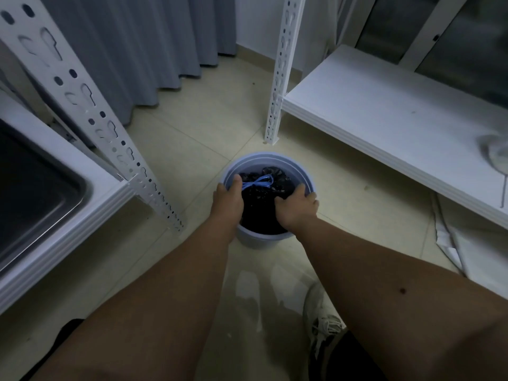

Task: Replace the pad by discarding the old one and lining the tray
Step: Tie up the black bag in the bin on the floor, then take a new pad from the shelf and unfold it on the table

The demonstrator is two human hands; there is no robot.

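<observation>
A pale blue bin (264, 160) stands on the tiled floor between two shelf units. Inside it lies a black bag (261, 207) with a blue drawstring (259, 184) tied in a bow. My left hand (228, 198) is at the bin's left rim with its fingers curled down into the bag. My right hand (298, 207) grips the black bag on the right side, fingers dug into the plastic. A metal tray (41, 196) sits on the low white shelf at the left. No pad is in sight.
A white slotted shelf post (277, 86) stands just behind the bin, another slotted post (90, 114) leans across the left. A white shelf board (384, 119) runs along the right. White sheets (467, 248) lie on the floor under it. My shoe (321, 320) is near.
</observation>
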